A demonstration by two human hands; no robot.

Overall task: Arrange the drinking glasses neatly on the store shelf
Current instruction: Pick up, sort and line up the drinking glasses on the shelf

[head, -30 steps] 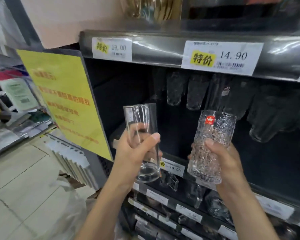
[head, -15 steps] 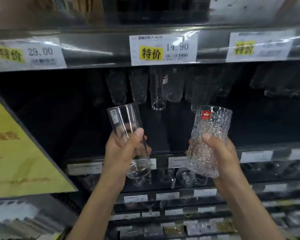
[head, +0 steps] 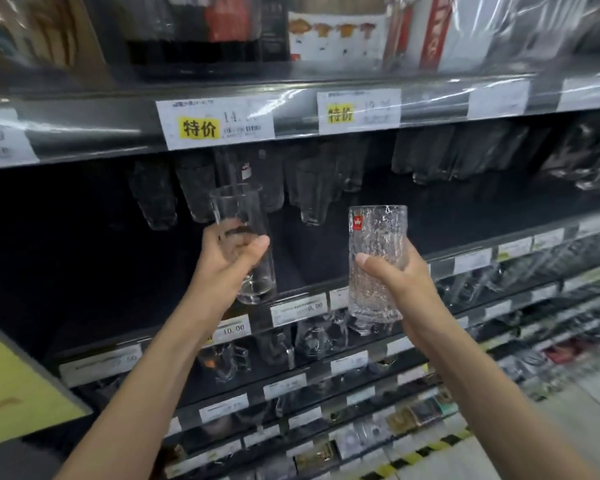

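Observation:
My left hand (head: 227, 256) grips a tall smooth clear glass (head: 248, 282) around its middle, holding it upright in front of the dark shelf opening. My right hand (head: 400, 284) grips a textured glass (head: 374, 237) with a small red sticker near its rim, also upright, a little lower and to the right. Deep inside the shelf (head: 361, 282), several glasses (head: 312, 188) stand in a row at the back. Both held glasses hang in the air, apart from each other and clear of the shelf.
A price strip with white and yellow tags (head: 219, 124) runs above the opening. Boxed goods (head: 336, 32) fill the shelf above. Lower shelves hold glass mugs (head: 309, 337) and small items. A yellow sign (head: 11, 386) juts out at lower left. The floor shows hazard tape (head: 426, 448).
The view has swung to the right along the shelf. Both hands keep their glasses; the left glass has risen and moved closer to the shelf opening, and the right glass stands more upright.

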